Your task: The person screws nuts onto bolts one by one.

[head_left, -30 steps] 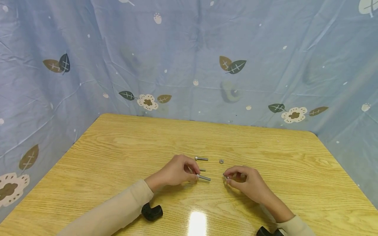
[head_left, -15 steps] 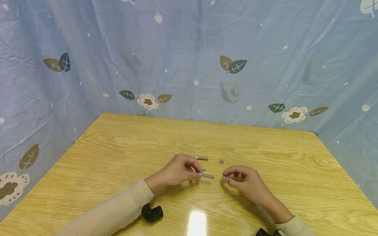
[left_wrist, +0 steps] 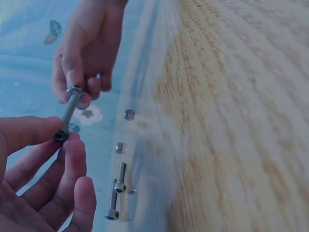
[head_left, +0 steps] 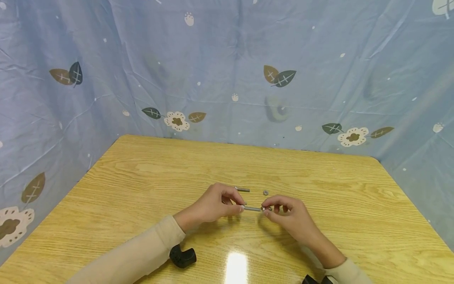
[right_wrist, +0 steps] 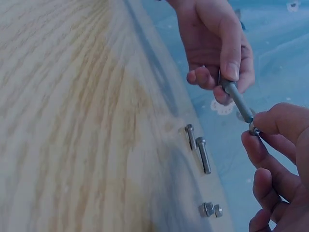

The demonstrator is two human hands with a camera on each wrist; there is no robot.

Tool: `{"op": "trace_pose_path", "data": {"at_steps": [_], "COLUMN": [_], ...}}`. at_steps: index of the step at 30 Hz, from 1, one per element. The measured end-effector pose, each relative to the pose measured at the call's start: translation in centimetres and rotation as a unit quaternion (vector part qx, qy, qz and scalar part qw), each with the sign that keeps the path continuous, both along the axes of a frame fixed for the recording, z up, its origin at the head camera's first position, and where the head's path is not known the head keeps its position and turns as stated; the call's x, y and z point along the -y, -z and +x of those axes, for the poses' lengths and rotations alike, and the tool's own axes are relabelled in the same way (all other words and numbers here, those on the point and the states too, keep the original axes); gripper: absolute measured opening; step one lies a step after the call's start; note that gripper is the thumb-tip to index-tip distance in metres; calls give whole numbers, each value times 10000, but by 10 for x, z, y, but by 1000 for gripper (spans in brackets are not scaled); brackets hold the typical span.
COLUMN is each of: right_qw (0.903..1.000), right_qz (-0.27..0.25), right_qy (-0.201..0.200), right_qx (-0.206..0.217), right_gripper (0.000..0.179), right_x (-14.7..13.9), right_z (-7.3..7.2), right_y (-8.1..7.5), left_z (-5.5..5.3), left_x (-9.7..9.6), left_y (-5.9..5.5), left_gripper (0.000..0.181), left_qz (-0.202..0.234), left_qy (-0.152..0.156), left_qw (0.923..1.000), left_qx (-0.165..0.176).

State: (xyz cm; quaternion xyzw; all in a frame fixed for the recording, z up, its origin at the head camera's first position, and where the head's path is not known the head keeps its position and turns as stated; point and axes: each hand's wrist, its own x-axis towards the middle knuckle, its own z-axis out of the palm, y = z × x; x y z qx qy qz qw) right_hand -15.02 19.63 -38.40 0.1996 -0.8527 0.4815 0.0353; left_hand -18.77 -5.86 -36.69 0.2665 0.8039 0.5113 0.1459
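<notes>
My left hand (head_left: 217,203) pinches a silver socket-head bolt (head_left: 252,208) by its head, between thumb and fingers, with the shank pointing right. A nut (right_wrist: 254,128) is held between the thumb and index finger of my right hand (head_left: 291,215). In the right wrist view the nut sits at the bolt's tip; whether the threads have caught cannot be seen. Beyond the hands lie two more bolts, a longer one (right_wrist: 203,155) and a shorter one (right_wrist: 190,137). Two loose nuts (left_wrist: 129,114) (left_wrist: 119,148) rest near them. The left fingers hide most of the shorter bolt in the head view.
The wooden table (head_left: 159,157) spreads around both hands, with a blue patterned cloth (head_left: 220,59) hanging behind and at the sides. A black curved piece (head_left: 182,256) is by the left sleeve, and another dark piece (head_left: 313,280) by the right wrist.
The left hand has shifted slightly right with the bolt. My right hand has moved left with the nut, closing the gap, so the bolt's tip and the nut now meet.
</notes>
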Motion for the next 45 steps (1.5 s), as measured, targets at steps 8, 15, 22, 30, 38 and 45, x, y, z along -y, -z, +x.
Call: {"op": "trace_pose_path", "data": {"at_steps": [8,15,22,30,38,45], "right_qw": [9999,9996,9990,9984,9988,9993], "right_qz": [26,-14,-146,-310,-214,-117], "right_qy": [102,287,360,339,219,261], "right_qx": [66,-69,-235,-343,-387,-258], "right_gripper": [9,10,10,12,16,11], "right_x": [8,14,19,20,20,19], "right_z": [-5,-10,-14,-14,-15,-15], "right_y": [-4,-8,-10,-12,-12,-12], "left_z": [-1,-4,-6,-6,-7,-7], "left_x": [0,1,3,3,4,3], "left_y": [-2,-3,-5,-8,-6,-6], "left_gripper": [5,8,10,7,7,7], "left_qz": [234,575,891,900,816,869], "left_qy": [-174,-143,-37,-215,-320,-284], "left_qw": [9993,9976,9951,9954,9961,9958], "left_qx": [243,348,423,261,83,62]}}
